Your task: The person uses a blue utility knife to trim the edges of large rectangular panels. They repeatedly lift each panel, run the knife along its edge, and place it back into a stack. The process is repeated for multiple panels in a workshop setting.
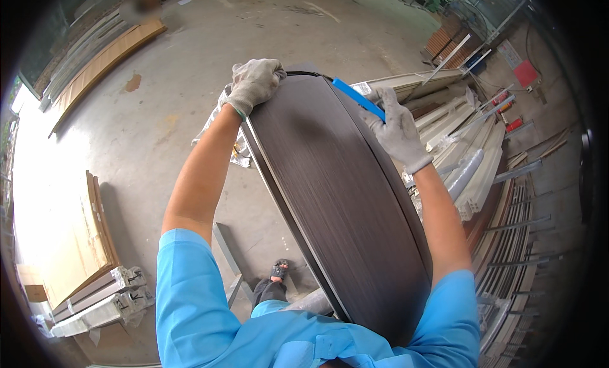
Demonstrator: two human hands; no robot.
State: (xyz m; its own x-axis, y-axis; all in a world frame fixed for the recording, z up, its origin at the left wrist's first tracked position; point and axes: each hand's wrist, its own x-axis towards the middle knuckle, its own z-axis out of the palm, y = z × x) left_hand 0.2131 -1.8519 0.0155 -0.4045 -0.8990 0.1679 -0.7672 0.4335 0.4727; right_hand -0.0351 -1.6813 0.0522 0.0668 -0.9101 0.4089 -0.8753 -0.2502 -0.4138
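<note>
In front of me lies a long dark brown wood-grain panel (336,197), its far end curving away under the lens. My left hand (256,85), in a grey work glove, is closed over the panel's far left corner. A slim, flat blue tool (356,98) is gripped in my right hand (398,128), also gloved. It slants up and left, with its tip close to the panel's far right edge. I cannot make out what kind of tool it is or whether it touches the panel. The right fingertips are partly hidden.
Long pale profiles (472,158), some wrapped in plastic, are stacked on racks at the right. A grey metal stand leg (227,250) shows beside my foot at left. Flat boards (79,235) lie lower left, and a long tan board (104,66) lies upper left on the concrete floor.
</note>
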